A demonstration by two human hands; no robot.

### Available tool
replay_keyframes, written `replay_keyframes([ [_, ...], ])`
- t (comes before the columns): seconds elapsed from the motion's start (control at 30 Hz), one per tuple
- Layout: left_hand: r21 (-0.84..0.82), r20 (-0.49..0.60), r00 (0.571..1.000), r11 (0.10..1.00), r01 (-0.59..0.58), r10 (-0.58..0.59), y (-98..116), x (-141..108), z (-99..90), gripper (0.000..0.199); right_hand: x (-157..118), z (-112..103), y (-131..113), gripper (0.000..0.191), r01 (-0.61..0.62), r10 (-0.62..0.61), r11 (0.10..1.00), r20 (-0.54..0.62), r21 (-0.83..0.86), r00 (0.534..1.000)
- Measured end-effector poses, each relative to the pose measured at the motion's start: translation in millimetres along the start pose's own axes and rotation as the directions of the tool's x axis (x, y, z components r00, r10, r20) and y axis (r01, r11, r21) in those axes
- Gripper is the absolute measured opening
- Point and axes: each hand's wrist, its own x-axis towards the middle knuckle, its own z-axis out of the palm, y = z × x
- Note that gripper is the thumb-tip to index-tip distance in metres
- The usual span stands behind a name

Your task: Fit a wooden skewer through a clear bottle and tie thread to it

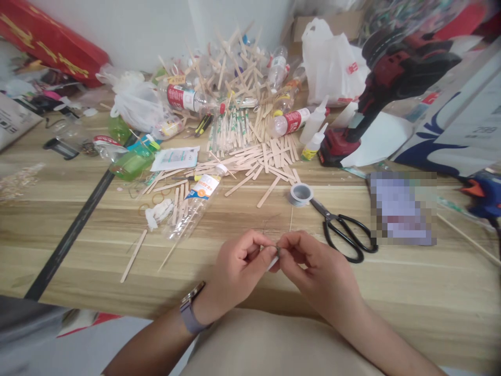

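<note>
Close to the table's front edge, my left hand [245, 266] and my right hand [313, 271] meet, thumbs and fingertips pinched together. Between them is a small piece [273, 262], whitish with a dark grey bit at its top; the fingers cover most of it, and its kind cannot be made out. A watch [191, 297] is on my left wrist. Just right of my right hand lie black-handled scissors [332, 216], their blades touching or close to a roll of grey tape [301, 194]. A thin wooden skewer [291, 218] lies beyond my fingers.
A clear plastic bottle [198, 201] lies left of my hands. Wooden craft sticks [270, 156] and more bottles are heaped behind. Glue bottles [314, 143] and a red-black power tool [376, 99] stand back right, near a blurred-out phone [403, 209]. A dark strip [74, 230] crosses the table's left.
</note>
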Motion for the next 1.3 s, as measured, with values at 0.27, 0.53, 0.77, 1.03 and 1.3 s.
replay_keyframes([
  [0.27,-0.027,-0.074,0.997,1.0,0.003,-0.006,-0.7,-1.7,-5.0,0.025,1.7,-9.8,-3.2,0.013,0.194,-0.21,0.971,-0.117,-0.136,0.971],
  [0.53,-0.139,-0.048,0.995,0.987,0.081,-0.088,6.5,-4.5,-7.1,0.024,1.8,-11.2,-3.8,0.018,0.303,-0.349,0.917,-0.155,-0.258,0.924],
  [0.77,-0.222,0.008,0.984,0.959,0.177,-0.179,3.6,-1.8,-8.2,0.029,5.4,-14.3,-3.9,0.01,0.03,-0.024,0.987,-0.036,0.156,0.999],
  [1.03,-0.139,0.006,0.986,0.977,0.165,-0.166,5.1,-0.1,-6.5,0.029,8.5,-19.7,-6.2,0.013,-0.265,0.189,0.879,0.219,0.396,0.957],
  [1.3,-0.138,0.001,0.997,0.987,0.079,-0.08,15.4,1.5,-6.8,0.014,9.3,-13.9,-5.3,0.018,-0.386,0.238,0.782,0.339,0.489,0.91],
])
